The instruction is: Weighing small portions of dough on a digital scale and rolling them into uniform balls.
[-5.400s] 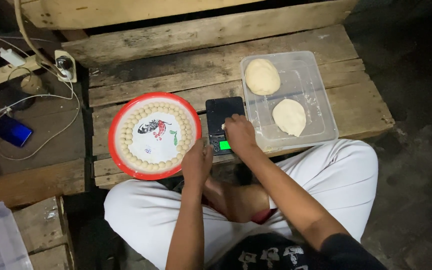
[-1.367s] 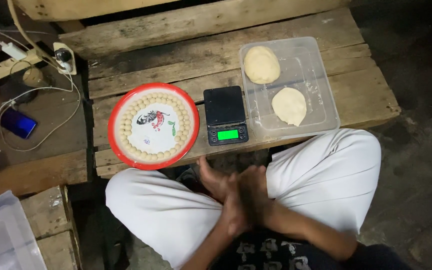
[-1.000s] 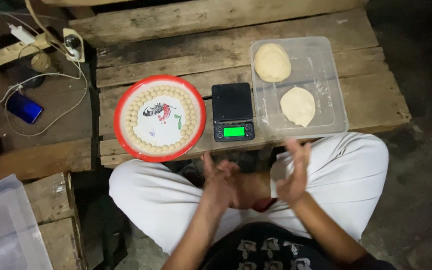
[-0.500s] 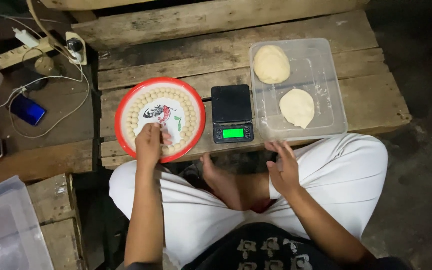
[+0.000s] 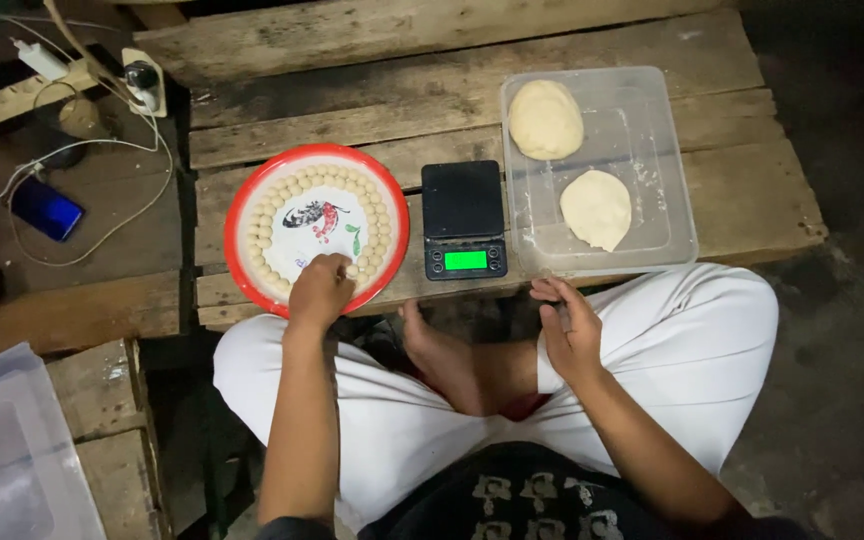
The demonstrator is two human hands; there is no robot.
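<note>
White trousers, loose and roomy, a little creased over both legs; the cloth looks thin and plain, no pockets showing from up here. Dark top, black, with a pale printed pattern running in a row across the front. Sleeves are short or pushed well up, since both forearms are bare right down to the wrists. No watch, no rings, no gloves on the left hand point(image 5: 320, 290) or the right hand point(image 5: 570, 330). One foot bare, no sock
</note>
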